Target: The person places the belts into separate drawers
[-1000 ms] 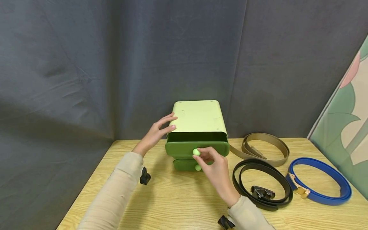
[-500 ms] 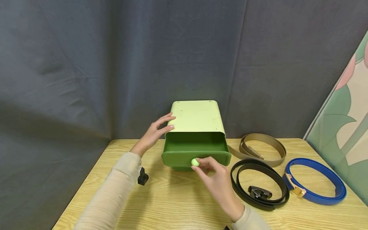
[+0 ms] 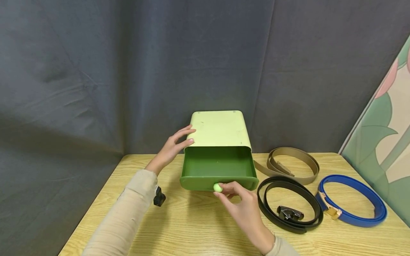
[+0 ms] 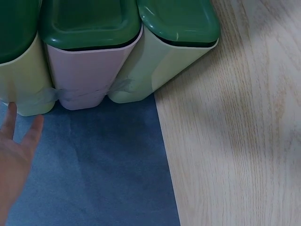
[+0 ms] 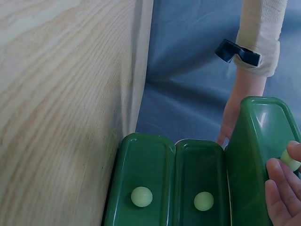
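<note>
A small drawer cabinet [image 3: 221,128] with a pale yellow-green top stands near the back of the table. Its green top drawer [image 3: 219,163] is pulled out and bare inside. My right hand [image 3: 245,211] pinches the round pale green knob [image 3: 217,187] on that drawer's front. The left hand [image 3: 171,147] rests its fingers against the cabinet's upper left side, fingers spread. In the right wrist view two lower drawers [image 5: 143,162] sit closed beside the pulled-out one, each with a round knob. The left wrist view shows a pink middle section [image 4: 82,75] between two yellow-green ones.
To the right lie three coiled belts: a brown belt [image 3: 312,160] at the back, a black belt [image 3: 262,201] in front of it, and a blue belt [image 3: 362,223] farther right. A dark grey curtain [image 3: 198,64] hangs behind the table. A patterned panel [image 3: 381,142] stands at the right.
The top drawer has slid out toward the front, with my right hand moving along on its knob. More of the drawer's inside shows. My left hand has stayed on the cabinet.
</note>
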A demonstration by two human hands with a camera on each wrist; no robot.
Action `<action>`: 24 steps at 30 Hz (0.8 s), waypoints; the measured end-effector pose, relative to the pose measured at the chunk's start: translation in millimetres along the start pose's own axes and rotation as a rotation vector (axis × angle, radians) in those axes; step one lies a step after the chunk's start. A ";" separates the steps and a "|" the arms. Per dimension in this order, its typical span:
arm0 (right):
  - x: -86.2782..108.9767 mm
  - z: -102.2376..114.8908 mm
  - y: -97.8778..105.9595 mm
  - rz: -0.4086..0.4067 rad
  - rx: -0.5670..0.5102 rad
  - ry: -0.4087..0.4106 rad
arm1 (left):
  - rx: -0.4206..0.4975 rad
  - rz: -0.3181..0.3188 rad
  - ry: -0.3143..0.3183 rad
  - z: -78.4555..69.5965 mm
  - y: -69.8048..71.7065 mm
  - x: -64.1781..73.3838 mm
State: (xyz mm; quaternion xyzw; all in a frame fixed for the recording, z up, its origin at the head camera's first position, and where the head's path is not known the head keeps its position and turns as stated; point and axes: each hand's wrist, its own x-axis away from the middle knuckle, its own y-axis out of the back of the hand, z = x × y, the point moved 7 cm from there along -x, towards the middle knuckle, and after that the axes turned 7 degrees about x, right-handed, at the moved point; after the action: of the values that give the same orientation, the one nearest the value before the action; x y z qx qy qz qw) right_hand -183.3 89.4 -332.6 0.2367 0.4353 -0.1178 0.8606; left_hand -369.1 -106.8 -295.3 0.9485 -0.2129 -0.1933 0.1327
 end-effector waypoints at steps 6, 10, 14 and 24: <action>5.2 1.1 2.5 0.004 -0.008 -0.003 | 0.012 0.008 -0.006 -1.1 -3.5 -0.5; 8.6 3.0 3.1 0.018 -0.028 -0.004 | 0.002 -0.001 -0.013 -1.1 -3.6 0.3; 9.1 4.4 4.1 0.017 -0.037 0.009 | 0.003 -0.009 -0.019 -1.2 -3.5 0.5; 11.8 5.4 15.7 0.009 -0.034 0.051 | 0.028 -0.005 -0.017 1.8 -4.1 0.6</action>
State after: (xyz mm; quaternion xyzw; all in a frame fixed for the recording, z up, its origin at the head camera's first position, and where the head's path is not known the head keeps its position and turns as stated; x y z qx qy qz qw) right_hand -166.1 100.2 -334.6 0.2271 0.4579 -0.1003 0.8537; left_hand -367.9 -103.8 -298.5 0.9492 -0.2144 -0.1985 0.1171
